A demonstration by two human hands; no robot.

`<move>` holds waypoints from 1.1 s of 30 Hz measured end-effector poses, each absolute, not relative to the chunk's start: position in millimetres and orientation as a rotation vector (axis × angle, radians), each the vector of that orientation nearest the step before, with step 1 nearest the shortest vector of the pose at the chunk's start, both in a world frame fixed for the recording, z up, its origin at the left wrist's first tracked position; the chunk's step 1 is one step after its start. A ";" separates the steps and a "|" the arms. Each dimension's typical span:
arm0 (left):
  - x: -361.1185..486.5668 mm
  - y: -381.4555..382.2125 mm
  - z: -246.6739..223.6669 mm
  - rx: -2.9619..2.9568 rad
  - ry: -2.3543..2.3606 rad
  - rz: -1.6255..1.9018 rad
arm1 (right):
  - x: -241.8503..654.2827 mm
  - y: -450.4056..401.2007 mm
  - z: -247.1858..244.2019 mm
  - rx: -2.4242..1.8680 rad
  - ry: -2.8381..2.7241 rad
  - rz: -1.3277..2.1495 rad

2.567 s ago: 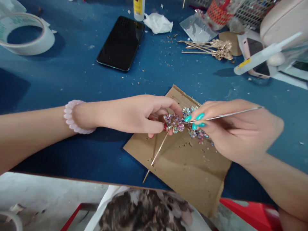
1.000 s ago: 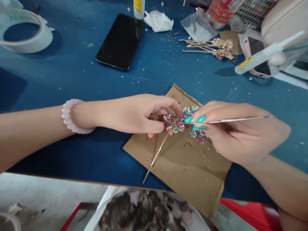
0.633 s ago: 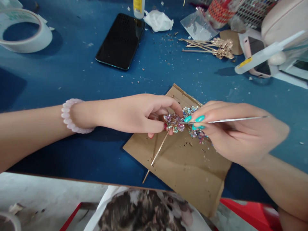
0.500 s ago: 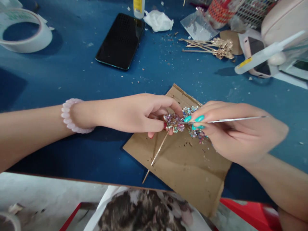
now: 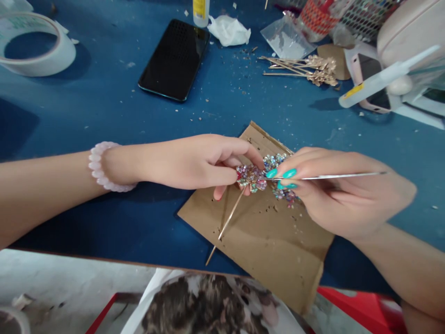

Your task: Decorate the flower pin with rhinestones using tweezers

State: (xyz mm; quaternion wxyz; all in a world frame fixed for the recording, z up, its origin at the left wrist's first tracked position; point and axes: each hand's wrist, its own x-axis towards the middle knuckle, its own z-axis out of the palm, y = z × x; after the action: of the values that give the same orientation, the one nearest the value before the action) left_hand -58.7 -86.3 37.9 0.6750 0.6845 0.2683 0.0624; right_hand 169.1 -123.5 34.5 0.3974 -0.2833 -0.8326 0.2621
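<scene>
A beaded flower ornament (image 5: 251, 176) in pink and purple, on a thin gold stick (image 5: 231, 217), is held between the thumb and fingers of my left hand (image 5: 194, 162). The stick slants down over a piece of brown cardboard (image 5: 278, 246). My right hand (image 5: 351, 190) pinches a slim metal tool (image 5: 340, 176), whose tip touches or nearly touches the flower's right side. More beaded flowers (image 5: 274, 161) lie on the cardboard, partly hidden behind my right fingers.
Beyond my hands lie a black phone (image 5: 174, 60), crumpled tissue (image 5: 229, 30), gold flower sticks (image 5: 299, 67) and a plastic bag (image 5: 287, 37). A tape roll (image 5: 66, 53) is at the far left; a white glue tube (image 5: 378, 83) leans at the right. The table's front edge crosses below.
The metal tool's outer end has dipped slightly, and my right fingers have shifted a little with it. My left thumb has moved slightly up; the flower stays almost in place.
</scene>
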 end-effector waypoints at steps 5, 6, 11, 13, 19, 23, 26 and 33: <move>-59.3 -85.9 34.9 1.533 0.572 0.161 | 168.5 -122.3 33.7 -0.684 -2.091 0.670; -59.3 -85.9 34.5 1.533 0.571 0.160 | 168.4 -122.3 33.6 -0.690 -2.087 0.675; -58.6 -85.9 33.8 1.525 0.579 0.160 | 168.9 -122.5 32.7 -0.677 -2.080 0.679; -58.5 -86.0 33.3 1.519 0.581 0.163 | 169.2 -122.3 32.5 -0.679 -2.080 0.667; -59.6 -86.0 32.0 1.521 0.567 0.164 | 169.1 -121.3 32.2 -0.650 -2.066 0.654; -60.2 -85.6 33.5 1.519 0.554 0.164 | 168.8 -120.8 29.8 -0.666 -2.053 0.618; -60.9 -85.7 34.5 1.520 0.557 0.172 | 168.8 -120.2 27.2 -0.660 -2.044 0.607; -64.3 -84.4 30.6 1.543 0.531 0.168 | 170.0 -120.6 23.5 -0.656 -2.016 0.625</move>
State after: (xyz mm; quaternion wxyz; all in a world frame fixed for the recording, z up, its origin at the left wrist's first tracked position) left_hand -64.3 -84.4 30.6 0.6819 0.6880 0.2366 0.0747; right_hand 170.0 -120.6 23.5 0.4492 -0.2653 -0.8149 0.2525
